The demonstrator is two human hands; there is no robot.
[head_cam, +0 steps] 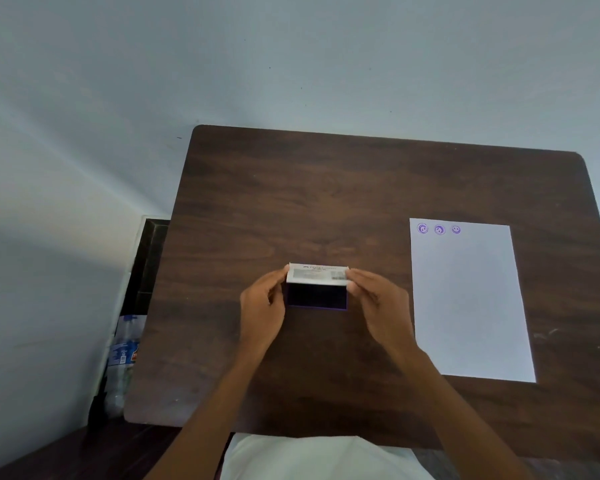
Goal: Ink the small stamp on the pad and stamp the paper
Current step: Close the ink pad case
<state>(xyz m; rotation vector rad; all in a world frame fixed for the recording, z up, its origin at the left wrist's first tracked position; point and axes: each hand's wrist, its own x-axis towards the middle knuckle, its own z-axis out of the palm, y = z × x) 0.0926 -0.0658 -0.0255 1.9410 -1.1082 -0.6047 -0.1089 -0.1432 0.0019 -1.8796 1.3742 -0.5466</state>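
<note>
Centre of the frame: an ink pad lies on a dark wood-grain table. Its base is a shallow rectangular tray with a thin purple rim, and the inking surface inside appears near black. The lid is tilted up along the far edge of the base; its pale grey face carries a printed label with small, illegible text and what looks like a barcode at its right end. The left hand pinches the left end of the lid between curled fingertips, and the right hand pinches the right end likewise; both forearms enter from the lower edge of the frame.

Right of the frame: a white sheet of paper lies flat on the table, well apart from the pad. Three round purple smiley-face impressions sit in a row near its upper left corner. No stamp is visible.

Lower left, beside the table: a clear plastic bottle with a blue label.
</note>
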